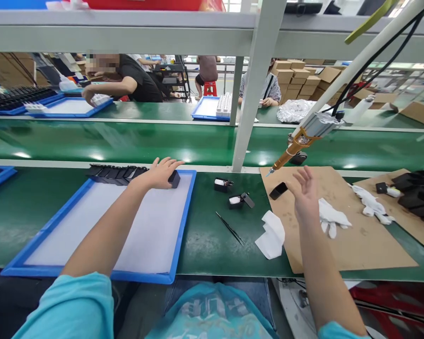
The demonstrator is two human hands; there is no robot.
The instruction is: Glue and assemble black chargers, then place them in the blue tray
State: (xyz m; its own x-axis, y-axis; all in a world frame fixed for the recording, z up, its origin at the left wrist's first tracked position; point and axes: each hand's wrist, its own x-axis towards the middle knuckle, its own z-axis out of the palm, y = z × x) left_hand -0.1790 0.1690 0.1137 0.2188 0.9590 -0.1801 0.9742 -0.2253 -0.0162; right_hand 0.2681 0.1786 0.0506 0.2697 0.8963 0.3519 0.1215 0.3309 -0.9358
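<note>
Turquoise shirt point(212, 313) of the worker lies nearest, at 6 o'clock, with the tweezers point(229, 228) on the green bench point(212, 256) as dial centre and 12 straight ahead of the wearer. Left hand point(155, 175) at 10, palm down by the far right corner of a blue-rimmed tray point(183, 226); fingers extended and spread, a small black case point(175, 179) right at them. From where I stand, cannot tell whether the hidden thumb pinches it. Row of black cases point(115, 174) along the tray's far edge, farther out at 10.

Right hand point(305, 195) raised at 2 above a brown kraft sheet point(349, 254): fingers loosely bent, thumb well apart, nothing seen in the grasp. Lone black case point(278, 190) just left of that thumb; contact unclear. Orange dispenser nozzle point(286, 155) slants down at 1.

At 12, first open case point(222, 188) and, nearer, second open case point(236, 205), each showing a white insert. Creased white paper point(270, 235) at 3, overlapping the sheet's left edge; white glove point(332, 216) farther out at 3.
</note>
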